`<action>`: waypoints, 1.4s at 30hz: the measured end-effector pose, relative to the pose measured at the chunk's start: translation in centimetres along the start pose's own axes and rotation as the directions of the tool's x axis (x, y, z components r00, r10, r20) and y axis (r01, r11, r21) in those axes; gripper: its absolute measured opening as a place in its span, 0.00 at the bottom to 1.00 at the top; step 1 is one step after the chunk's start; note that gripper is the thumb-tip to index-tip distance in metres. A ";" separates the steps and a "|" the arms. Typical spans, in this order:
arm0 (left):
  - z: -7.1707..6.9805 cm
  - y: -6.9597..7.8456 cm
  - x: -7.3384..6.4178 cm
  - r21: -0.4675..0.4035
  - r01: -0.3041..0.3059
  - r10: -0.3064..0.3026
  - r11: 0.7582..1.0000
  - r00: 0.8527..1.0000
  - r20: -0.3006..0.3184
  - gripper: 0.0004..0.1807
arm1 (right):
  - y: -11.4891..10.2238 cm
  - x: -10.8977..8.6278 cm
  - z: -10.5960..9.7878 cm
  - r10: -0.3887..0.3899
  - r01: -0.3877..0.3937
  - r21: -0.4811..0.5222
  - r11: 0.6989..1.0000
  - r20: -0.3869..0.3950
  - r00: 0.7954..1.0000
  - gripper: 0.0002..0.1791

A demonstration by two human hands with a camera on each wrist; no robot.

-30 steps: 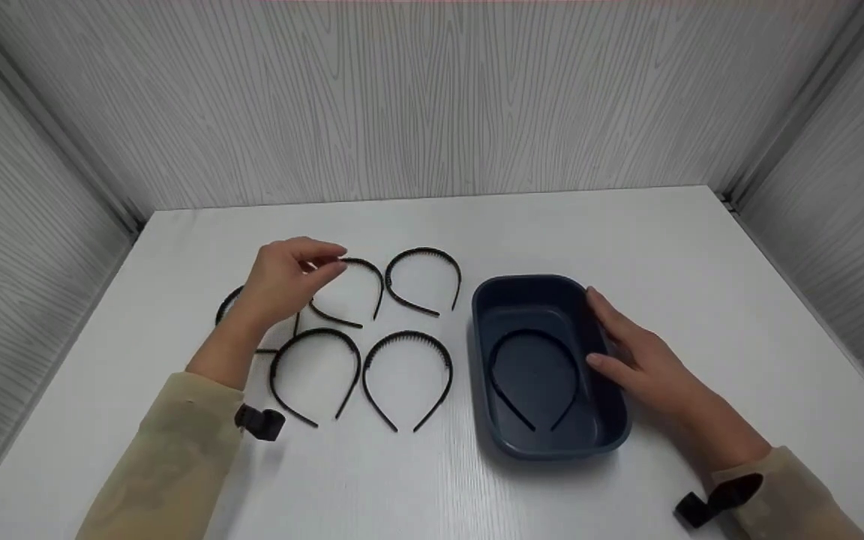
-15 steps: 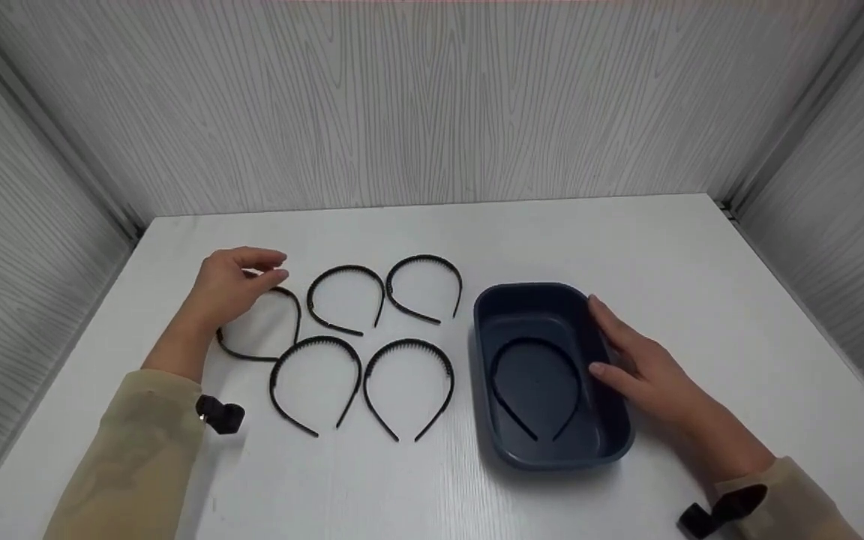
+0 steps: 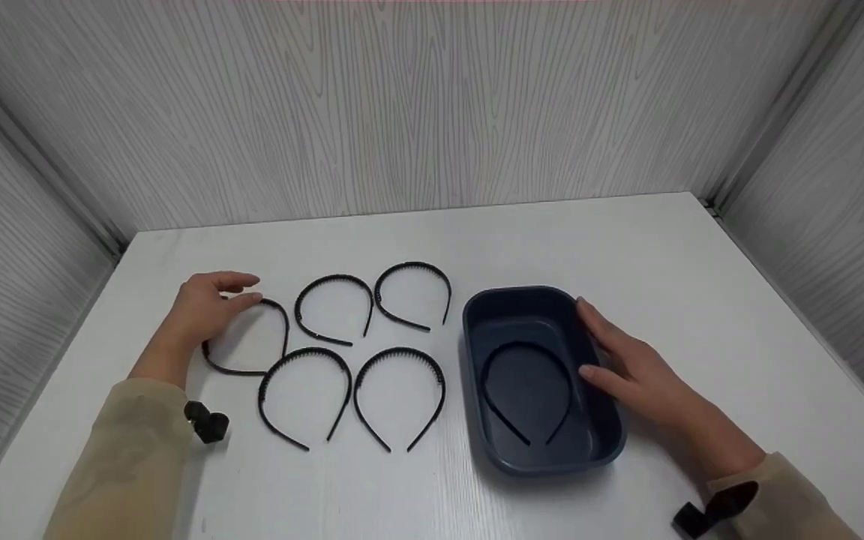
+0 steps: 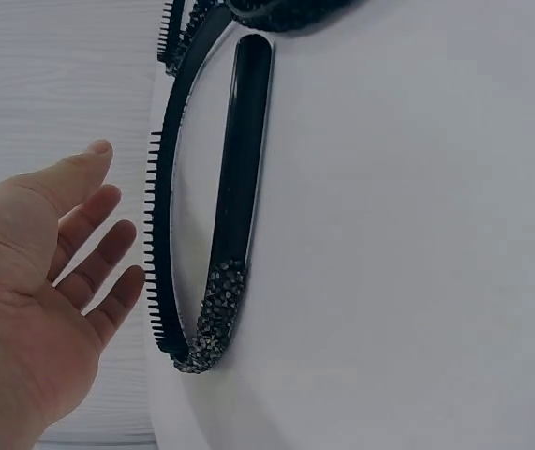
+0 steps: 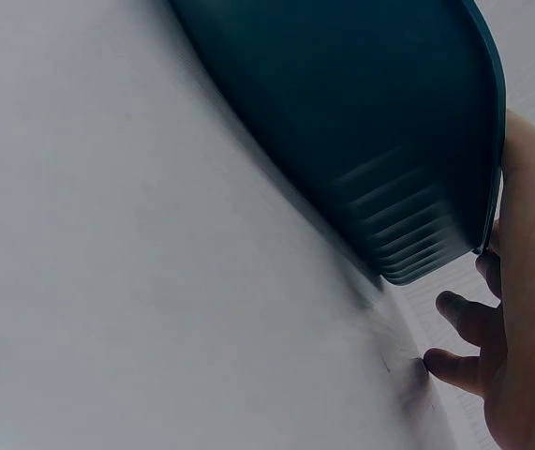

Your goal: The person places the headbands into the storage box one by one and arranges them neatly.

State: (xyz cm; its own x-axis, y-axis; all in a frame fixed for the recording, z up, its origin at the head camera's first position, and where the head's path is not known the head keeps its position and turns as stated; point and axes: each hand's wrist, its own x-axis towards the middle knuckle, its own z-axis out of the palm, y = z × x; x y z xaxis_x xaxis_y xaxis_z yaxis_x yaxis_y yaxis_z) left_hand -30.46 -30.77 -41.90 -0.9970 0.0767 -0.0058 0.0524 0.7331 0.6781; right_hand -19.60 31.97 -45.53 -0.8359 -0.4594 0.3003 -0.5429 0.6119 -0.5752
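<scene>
My left hand [image 3: 205, 309] hovers at the top of the leftmost black headband [image 3: 286, 330], partly covering it in the head view. In the left wrist view, its thumb and fingers are spread beside the comb teeth of that headband [image 4: 237, 159], which has a glittery, stone-covered stretch. Over on the right, my right hand [image 3: 638, 375] holds the side rim of a dark blue plastic basin [image 3: 533, 469], thumb over the edge. Inside the basin lies another black headband [image 3: 526, 346]. Part of the basin's outer wall [image 5: 342, 103] fills the top of the right wrist view.
Several more black headbands lie between the left hand and the basin: two at the back [image 3: 336, 277] [image 3: 413, 264] and two in front [image 3: 304, 351] [image 3: 400, 350]. They rest on a white table [image 3: 372, 495] enclosed by grey wood-grain panels [image 3: 417, 105].
My left hand has moved left and slightly toward me, from the back middle headband to the leftmost one. The right hand stays on the basin; the whole head view shifts slightly.
</scene>
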 end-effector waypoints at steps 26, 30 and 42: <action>0.7 -2.5 0.6 -0.003 0.024 -0.024 1.000 0.999 0.029 0.21 | 0.2 0.0 0.1 -0.028 0.028 0.025 0.999 -0.010 1.000 0.47; 0.7 -2.6 0.6 0.018 0.020 -0.021 1.000 0.999 0.025 0.20 | 0.2 0.0 0.1 -0.028 0.028 0.017 0.999 -0.009 1.000 0.47; 1.0 -2.5 0.6 0.029 0.027 -0.027 0.999 1.000 -0.005 0.17 | 0.2 0.0 0.1 -0.035 0.035 -0.007 0.999 -0.014 0.999 0.47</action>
State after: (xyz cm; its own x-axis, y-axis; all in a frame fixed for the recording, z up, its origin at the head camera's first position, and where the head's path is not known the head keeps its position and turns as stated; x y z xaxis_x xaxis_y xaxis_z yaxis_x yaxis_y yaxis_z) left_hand -31.19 -31.94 -44.34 -0.9984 0.0537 -0.0202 0.0273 0.7543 0.6560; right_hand -19.66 32.00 -45.73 -0.8172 -0.4719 0.3308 -0.5726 0.5997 -0.5591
